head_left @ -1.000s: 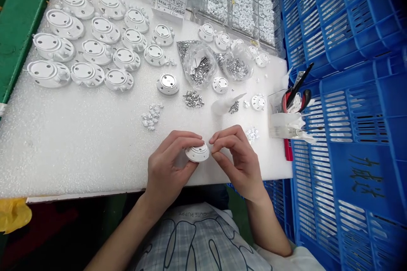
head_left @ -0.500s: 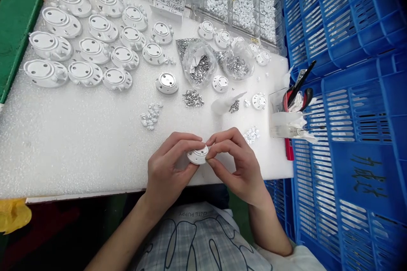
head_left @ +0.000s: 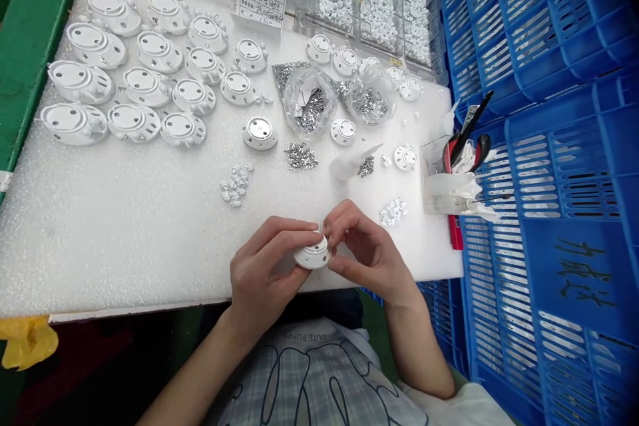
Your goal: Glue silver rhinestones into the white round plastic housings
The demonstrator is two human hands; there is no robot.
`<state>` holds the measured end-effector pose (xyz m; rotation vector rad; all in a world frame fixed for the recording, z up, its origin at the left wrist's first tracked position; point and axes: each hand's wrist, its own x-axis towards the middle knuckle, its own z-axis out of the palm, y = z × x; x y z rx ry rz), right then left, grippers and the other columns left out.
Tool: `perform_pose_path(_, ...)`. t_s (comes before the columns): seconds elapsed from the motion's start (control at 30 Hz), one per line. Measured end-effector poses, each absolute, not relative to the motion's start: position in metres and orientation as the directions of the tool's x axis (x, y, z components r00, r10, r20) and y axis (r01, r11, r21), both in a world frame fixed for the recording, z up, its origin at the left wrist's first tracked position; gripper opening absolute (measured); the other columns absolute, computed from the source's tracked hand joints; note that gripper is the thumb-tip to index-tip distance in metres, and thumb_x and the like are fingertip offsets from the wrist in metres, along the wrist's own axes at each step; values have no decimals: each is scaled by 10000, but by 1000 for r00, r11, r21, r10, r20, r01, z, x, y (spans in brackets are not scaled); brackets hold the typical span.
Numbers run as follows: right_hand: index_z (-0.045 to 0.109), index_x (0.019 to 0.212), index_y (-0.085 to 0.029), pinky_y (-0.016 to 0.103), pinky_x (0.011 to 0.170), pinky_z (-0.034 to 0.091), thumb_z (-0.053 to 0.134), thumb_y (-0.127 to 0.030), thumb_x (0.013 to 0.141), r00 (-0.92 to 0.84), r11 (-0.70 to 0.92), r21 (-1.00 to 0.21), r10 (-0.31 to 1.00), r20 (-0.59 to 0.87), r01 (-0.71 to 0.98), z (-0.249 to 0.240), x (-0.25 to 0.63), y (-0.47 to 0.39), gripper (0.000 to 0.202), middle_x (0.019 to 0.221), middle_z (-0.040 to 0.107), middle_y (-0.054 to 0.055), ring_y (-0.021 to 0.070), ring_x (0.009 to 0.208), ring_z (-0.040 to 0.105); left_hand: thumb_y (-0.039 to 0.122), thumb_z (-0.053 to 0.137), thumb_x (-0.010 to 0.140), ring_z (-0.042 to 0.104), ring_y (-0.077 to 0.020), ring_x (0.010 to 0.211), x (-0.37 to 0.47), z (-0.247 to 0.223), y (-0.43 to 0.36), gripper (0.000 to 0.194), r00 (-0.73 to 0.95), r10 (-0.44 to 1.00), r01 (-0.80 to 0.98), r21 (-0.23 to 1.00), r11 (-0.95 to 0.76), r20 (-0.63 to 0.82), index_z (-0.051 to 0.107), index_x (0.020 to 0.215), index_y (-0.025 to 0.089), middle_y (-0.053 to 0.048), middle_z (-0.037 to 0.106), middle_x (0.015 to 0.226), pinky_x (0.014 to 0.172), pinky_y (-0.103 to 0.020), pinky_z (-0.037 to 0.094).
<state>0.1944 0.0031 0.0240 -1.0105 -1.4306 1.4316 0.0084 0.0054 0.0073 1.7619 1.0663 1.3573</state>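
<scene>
Above the table's front edge, my left hand (head_left: 267, 266) grips a small white oval plastic part (head_left: 313, 254) between thumb and fingers. Its upper face has a raised rim and dark holes. My right hand (head_left: 367, 249) is at the part's right edge, its thumb touching the side and its curled fingers at the top. Whether a tiny piece is also between those fingers, I cannot make out. Ahead of my hands lie a pile of small white pieces (head_left: 235, 186), another white pile (head_left: 394, 212) and a heap of small silvery metal pieces (head_left: 301, 156).
Rows of similar white parts (head_left: 134, 122) fill the back left. Two open plastic bags (head_left: 310, 103) hold metal bits. A translucent bottle (head_left: 344, 165) with a nozzle stands ahead. At right are a clear holder (head_left: 433, 180) with pliers (head_left: 466, 136) and blue crates (head_left: 559, 213).
My right fingers have loosened from their pinch at the part's edge; index finger and thumb are farther apart. The part has tilted slightly in my left hand. The view has shifted a little.
</scene>
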Motion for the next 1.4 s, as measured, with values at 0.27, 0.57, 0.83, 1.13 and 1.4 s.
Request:
perform_pose_path(0.27,713,1073,-277,336,802,620,755,-101,909,-134,352,-902,935,327,251,16,186,-4,244,997,732,29,183,952,709,-29,712,875,732,-127,920,5,12,12,270,183,914,185,901,-393,361,727,1014,202,-18,766,992,834,-208,586)
perform_pose_path(0.57,717,1052,-292,356,737,634,721,-85,914,39,404,-839,894,447,364,9,186,-6,249,937,771,16,188,873,740,124,741,939,717,-180,1078,1,10,9,410,332,862,63,903,-425,383,645,1330,206,-82,763,1211,859,-256,601)
perform_pose_path(0.83,723,1035,-277,333,724,626,707,-104,925,25,400,-843,899,437,360,12,184,-6,205,917,767,15,176,853,731,136,713,979,721,-192,1138,1,7,10,322,351,829,18,882,-471,435,648,1281,226,-94,743,1241,981,-303,606)
perform_pose_path(1.13,737,1038,-293,346,683,599,713,-155,929,11,379,-875,916,401,302,6,186,-9,177,879,747,21,186,791,701,153,722,973,754,-203,1045,-1,13,13,259,359,835,-22,898,-440,418,702,1216,240,-89,768,1156,892,-305,639)
perform_pose_path(1.4,643,926,-261,272,627,537,734,-171,874,62,156,-967,983,171,199,16,187,-9,138,793,652,-29,134,687,620,105,789,911,761,-227,1207,1,18,4,434,402,879,-60,965,-255,257,697,1302,269,-93,781,1308,961,-289,660)
